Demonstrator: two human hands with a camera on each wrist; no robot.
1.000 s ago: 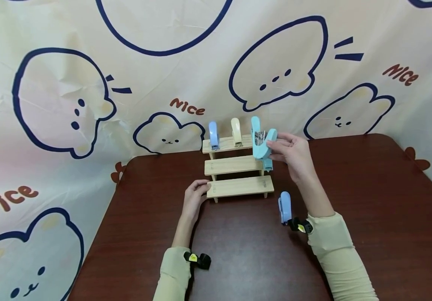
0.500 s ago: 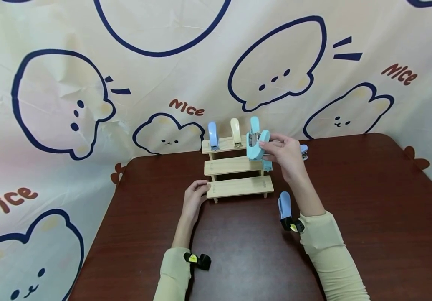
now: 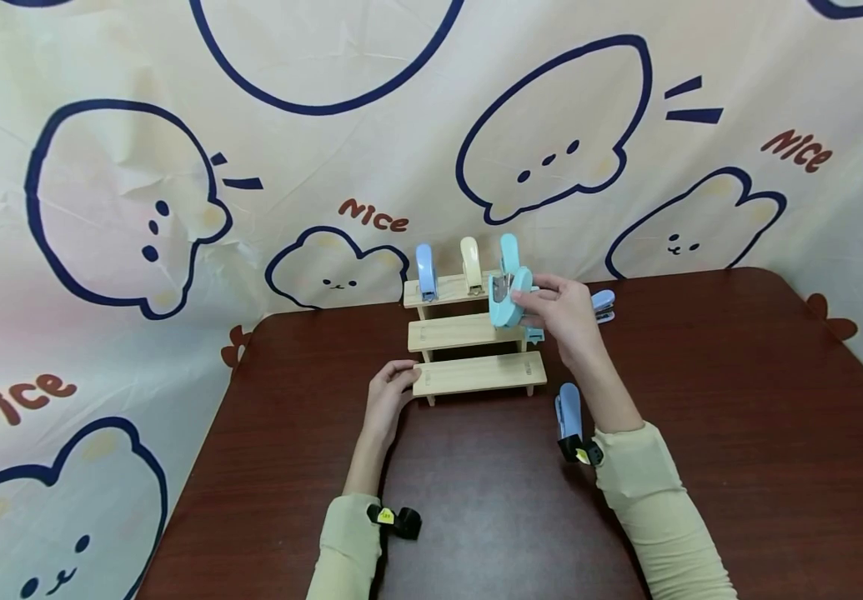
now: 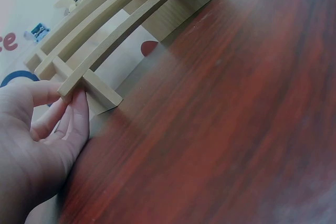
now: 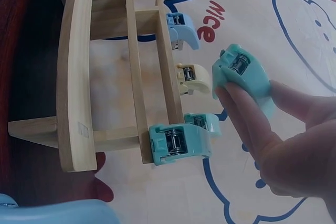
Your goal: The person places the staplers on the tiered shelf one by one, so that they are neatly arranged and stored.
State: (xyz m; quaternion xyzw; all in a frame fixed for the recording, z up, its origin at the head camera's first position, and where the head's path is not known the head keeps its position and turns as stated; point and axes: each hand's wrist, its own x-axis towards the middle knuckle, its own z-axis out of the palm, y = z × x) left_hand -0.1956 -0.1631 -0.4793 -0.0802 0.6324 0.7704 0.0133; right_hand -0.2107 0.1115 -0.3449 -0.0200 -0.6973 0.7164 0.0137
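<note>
A three-tier wooden rack (image 3: 479,374) stands on the table. At its lowest board's left end, my left hand (image 3: 389,396) pinches the corner between thumb and fingers; the left wrist view shows this hand (image 4: 44,135) close. My right hand (image 3: 568,317) holds a teal plastic spring clip (image 5: 245,74) by its handles, in front of the rack's upper right part and apart from the boards in the right wrist view. Along the top board sit a blue clip (image 3: 427,271), a cream clip (image 3: 472,262) and a teal clip (image 3: 509,250). Another teal clip (image 5: 178,142) grips the middle board's right end.
One blue clip (image 3: 569,410) lies on the brown table (image 3: 476,500) near the right wrist, partly behind its camera. A second blue clip (image 3: 604,305) lies behind the right hand. A cartoon-printed cloth (image 3: 551,100) hangs behind the table.
My right hand has moved left and slightly down with the teal clip, whose handles look closer together. The blue clip behind that hand has come into view. The left hand stays in place.
</note>
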